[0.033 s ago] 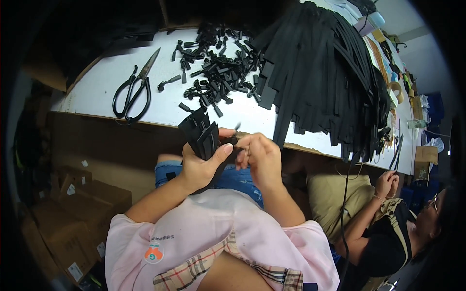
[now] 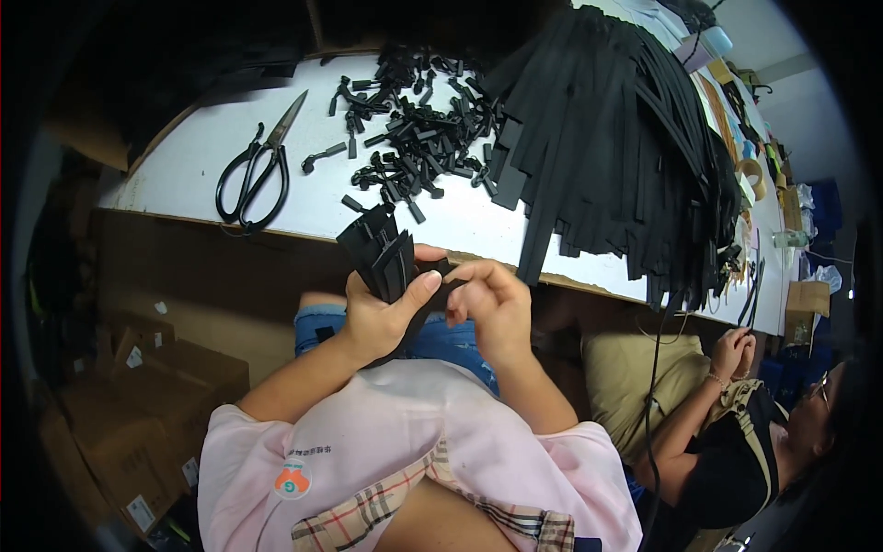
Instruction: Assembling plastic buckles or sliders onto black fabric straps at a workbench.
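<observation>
1. Left hand (image 2: 379,317) clenched round a fanned bundle of flat black straps (image 2: 379,253), held up just below the white table's edge (image 2: 184,184), above the lap.
2. Right hand (image 2: 492,299) pinches the bundle's lower end, fingers curled, touching the left thumb.
3. On the table: black-handled scissors (image 2: 256,175) at left, scattered small black plastic clips (image 2: 414,129) mid, big heap of long black straps (image 2: 616,138) draped over the edge at right.
4. A second person's hands (image 2: 736,350) far right, well apart.
</observation>
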`<action>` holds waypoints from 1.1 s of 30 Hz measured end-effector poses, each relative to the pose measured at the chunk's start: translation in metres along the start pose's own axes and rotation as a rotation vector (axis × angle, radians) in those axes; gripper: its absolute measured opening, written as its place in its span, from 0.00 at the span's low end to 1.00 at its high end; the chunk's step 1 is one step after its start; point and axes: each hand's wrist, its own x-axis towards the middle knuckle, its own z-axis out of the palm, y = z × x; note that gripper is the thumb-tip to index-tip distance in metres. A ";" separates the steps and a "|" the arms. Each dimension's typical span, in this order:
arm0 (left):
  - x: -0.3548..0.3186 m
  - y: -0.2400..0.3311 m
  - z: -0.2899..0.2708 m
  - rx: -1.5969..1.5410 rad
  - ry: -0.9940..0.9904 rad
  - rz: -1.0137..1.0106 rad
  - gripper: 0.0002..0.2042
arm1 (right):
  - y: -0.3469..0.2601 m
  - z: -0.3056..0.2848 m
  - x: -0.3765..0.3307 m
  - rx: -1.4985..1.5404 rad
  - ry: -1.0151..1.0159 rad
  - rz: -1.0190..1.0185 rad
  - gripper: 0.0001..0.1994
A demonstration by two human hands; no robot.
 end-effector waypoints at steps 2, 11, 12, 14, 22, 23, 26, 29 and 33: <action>0.002 0.000 -0.004 0.076 -0.065 0.114 0.12 | 0.007 0.005 -0.002 -0.085 0.010 -0.149 0.06; 0.010 0.009 -0.018 -0.296 -0.207 -0.315 0.11 | -0.010 -0.006 0.005 0.467 -0.258 0.396 0.03; 0.011 0.010 -0.018 -0.224 -0.229 -0.278 0.11 | -0.010 -0.008 0.007 0.468 -0.254 0.397 0.03; 0.010 0.011 -0.019 -0.154 -0.251 -0.245 0.10 | -0.010 -0.013 0.010 0.443 -0.325 0.456 0.04; 0.004 0.003 -0.006 0.044 -0.153 0.063 0.10 | -0.003 0.000 0.002 -0.066 -0.136 0.062 0.05; 0.004 0.002 -0.007 0.111 -0.155 0.129 0.10 | 0.000 0.003 0.002 -0.305 -0.084 -0.166 0.06; -0.001 0.004 -0.006 0.118 -0.139 0.083 0.10 | 0.000 0.007 0.002 -0.373 -0.049 -0.299 0.07; -0.002 0.005 -0.005 0.101 -0.122 0.098 0.09 | 0.004 0.004 0.001 -0.210 -0.106 -0.136 0.07; 0.002 0.016 -0.012 0.182 -0.238 0.022 0.10 | 0.003 -0.001 -0.001 0.029 -0.175 0.026 0.08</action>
